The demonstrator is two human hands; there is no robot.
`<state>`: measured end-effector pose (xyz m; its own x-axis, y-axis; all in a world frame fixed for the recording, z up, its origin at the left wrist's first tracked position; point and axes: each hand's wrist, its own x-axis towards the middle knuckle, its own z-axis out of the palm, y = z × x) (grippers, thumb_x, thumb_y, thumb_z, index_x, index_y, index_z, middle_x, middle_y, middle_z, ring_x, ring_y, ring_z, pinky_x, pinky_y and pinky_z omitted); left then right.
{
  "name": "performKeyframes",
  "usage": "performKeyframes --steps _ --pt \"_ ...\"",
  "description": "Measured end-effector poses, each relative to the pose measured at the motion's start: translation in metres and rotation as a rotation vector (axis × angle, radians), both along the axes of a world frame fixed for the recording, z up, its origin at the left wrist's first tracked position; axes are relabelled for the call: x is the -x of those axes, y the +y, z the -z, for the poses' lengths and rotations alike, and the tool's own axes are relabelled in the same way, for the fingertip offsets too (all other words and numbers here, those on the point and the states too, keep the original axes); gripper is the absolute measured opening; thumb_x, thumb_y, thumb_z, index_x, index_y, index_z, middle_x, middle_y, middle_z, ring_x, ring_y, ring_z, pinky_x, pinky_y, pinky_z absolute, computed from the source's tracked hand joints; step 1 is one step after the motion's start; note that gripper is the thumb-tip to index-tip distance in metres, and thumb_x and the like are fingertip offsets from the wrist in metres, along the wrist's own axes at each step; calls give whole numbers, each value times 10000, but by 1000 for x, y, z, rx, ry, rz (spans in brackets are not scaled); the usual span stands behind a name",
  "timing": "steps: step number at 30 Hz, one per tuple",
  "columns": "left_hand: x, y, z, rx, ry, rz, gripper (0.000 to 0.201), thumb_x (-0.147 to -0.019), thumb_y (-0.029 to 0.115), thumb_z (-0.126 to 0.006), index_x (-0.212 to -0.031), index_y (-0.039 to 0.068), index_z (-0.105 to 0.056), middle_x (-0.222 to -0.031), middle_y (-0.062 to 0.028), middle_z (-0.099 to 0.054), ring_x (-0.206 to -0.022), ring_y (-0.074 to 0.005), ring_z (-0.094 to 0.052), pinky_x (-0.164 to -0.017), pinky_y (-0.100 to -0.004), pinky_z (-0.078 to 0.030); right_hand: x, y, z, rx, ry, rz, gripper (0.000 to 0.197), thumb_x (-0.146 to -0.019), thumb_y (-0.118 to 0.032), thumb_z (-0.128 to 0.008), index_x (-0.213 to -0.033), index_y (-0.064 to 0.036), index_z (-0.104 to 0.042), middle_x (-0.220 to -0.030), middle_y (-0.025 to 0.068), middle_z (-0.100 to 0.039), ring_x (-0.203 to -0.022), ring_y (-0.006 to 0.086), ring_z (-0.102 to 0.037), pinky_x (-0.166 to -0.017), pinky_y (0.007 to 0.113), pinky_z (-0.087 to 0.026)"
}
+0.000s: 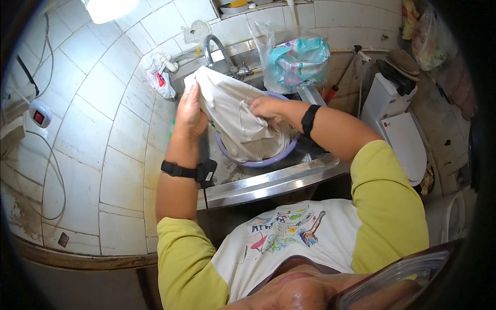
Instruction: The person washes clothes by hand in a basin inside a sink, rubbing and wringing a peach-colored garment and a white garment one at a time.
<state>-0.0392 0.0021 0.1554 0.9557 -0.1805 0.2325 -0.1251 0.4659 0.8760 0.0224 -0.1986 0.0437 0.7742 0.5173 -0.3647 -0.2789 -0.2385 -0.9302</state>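
A wet-looking, off-white cloth (227, 108) is stretched up between my two hands, and its lower folds lie in a purple basin (258, 164). My left hand (191, 111) grips the cloth's upper left edge, with the fingers closed on it. At the right, my right hand (266, 107) is closed round a bunched part of the same cloth, over the basin's rim. The basin sits in a stainless steel sink (248, 192). Just behind the raised cloth stands a curved metal faucet (209, 46). What else the basin contains is hidden by the cloth.
A clear plastic bag with a teal package (299, 59) rests at the sink's back right. A white bag (157, 72) hangs by the left wall. Beyond my right arm is a white toilet (403, 139). A cable (61, 175) runs down the tiled left wall.
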Motion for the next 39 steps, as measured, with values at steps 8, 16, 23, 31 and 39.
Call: performKeyframes --steps 8,16,23,31,39 --pt "-32 43 35 -144 49 -127 410 -958 303 -416 -1284 55 -407 -1246 -83 -507 -1114 -235 -500 -949 -388 -403 -1 -51 -58 26 -149 219 119 -847 -187 -585 -833 -80 -535 -747 29 -530 -666 164 -532 -573 353 -491" --pt "-41 44 24 -137 107 -323 394 -963 264 -392 -1259 4 -411 -1236 -134 -505 -1125 -252 -488 -961 -375 -378 13 -48 -169 -364 -516 179 117 -942 -239 -461 -921 -137 -512 -909 -7 -530 -881 146 -527 -831 416 -444" --pt "-33 47 19 -495 -16 -400 311 -899 265 -526 -1059 2 -572 -956 -80 -617 -841 -151 -565 -751 -295 -443 10 -45 -161 -295 -523 256 174 -952 -244 -437 -984 -88 -505 -890 31 -566 -809 125 -559 -727 302 -481" --pt "-29 -5 94 -1239 -86 -298 403 -679 122 -737 -1019 33 -541 -900 -145 -600 -785 -255 -612 -698 -350 -496 -2 -63 25 742 -546 -188 386 -708 -237 -682 -963 -32 -477 -1013 203 -581 -907 304 -574 -747 404 -462" --pt "-5 -66 136 -1804 -354 819 842 -669 357 -744 -1390 257 -320 -1457 -150 -232 -1332 -354 -235 -1080 -409 -206 26 -47 42 1043 -566 -634 854 -587 -388 -794 -1302 -142 -398 -1259 236 -419 -1130 399 -450 -936 437 -381"
